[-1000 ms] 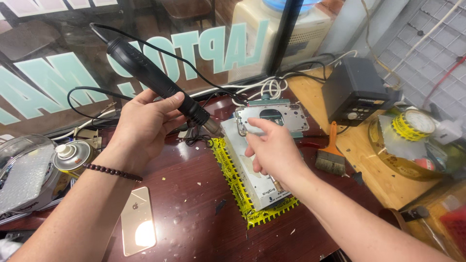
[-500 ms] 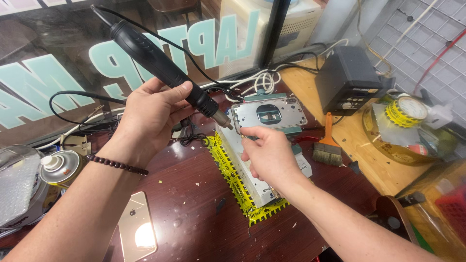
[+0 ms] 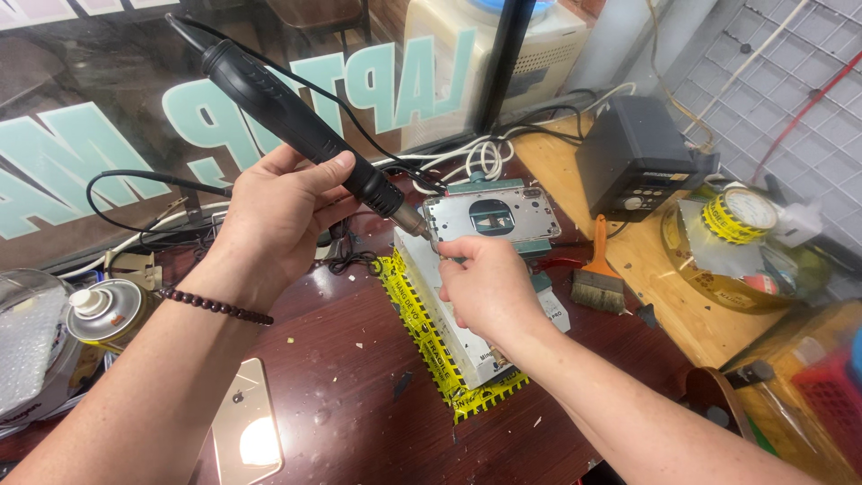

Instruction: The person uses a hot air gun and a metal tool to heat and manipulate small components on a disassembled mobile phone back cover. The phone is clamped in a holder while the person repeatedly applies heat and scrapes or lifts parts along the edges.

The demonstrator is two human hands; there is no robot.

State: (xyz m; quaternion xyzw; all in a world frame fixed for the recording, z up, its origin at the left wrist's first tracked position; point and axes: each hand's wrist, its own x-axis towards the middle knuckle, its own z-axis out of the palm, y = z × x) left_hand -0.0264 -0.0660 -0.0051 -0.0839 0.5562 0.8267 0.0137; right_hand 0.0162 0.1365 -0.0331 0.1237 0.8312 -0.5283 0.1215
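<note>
My left hand [image 3: 278,220] grips a black hot-air wand [image 3: 296,121] by its handle, its metal nozzle [image 3: 415,218] slanting down to the left edge of a silver phone frame [image 3: 491,216]. That frame lies flat on a white block [image 3: 444,310] edged with yellow-and-black tape. My right hand [image 3: 480,287] rests on the block just below the frame, fingers pinched near the frame's lower left corner; whether they hold a small tool is hidden.
A gold phone [image 3: 244,429] lies face down on the dark wooden table [image 3: 350,404]. A spray can [image 3: 106,312] stands at the left. To the right are an orange-handled brush [image 3: 598,269], a black station box [image 3: 633,157] and a glass bowl [image 3: 718,269] with a yellow tape roll [image 3: 738,214].
The wand's nozzle has swung down and right, closer to the frame's left edge. My right hand slid down from on top of the frame to its lower left corner.
</note>
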